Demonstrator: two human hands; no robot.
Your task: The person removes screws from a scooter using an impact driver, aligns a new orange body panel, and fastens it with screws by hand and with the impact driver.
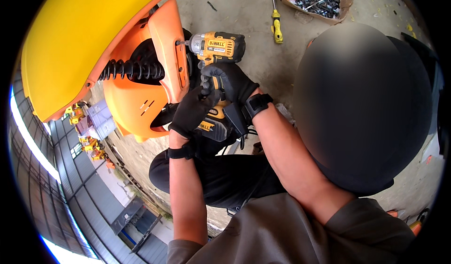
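Note:
A yellow and black cordless impact driver (218,45) points left, its nose close against an orange plastic panel (168,48). Whether the bit sits in a screw there is too small to tell. My right hand (230,81), in a black glove, is wrapped around the driver's handle below the motor housing. My left hand (195,110), also gloved, is closed at the front of the handle, above the battery. Its fingertips meet those of my right hand, and what they pinch, if anything, is hidden. Behind the panel shows a black coil spring (134,70).
A large yellow body panel (80,43) fills the upper left. On the concrete floor lie a yellow-handled screwdriver (276,22) and an open cardboard box (347,3) of small dark fasteners. A large dark rounded shape (366,123), partly blurred, stands close on my right.

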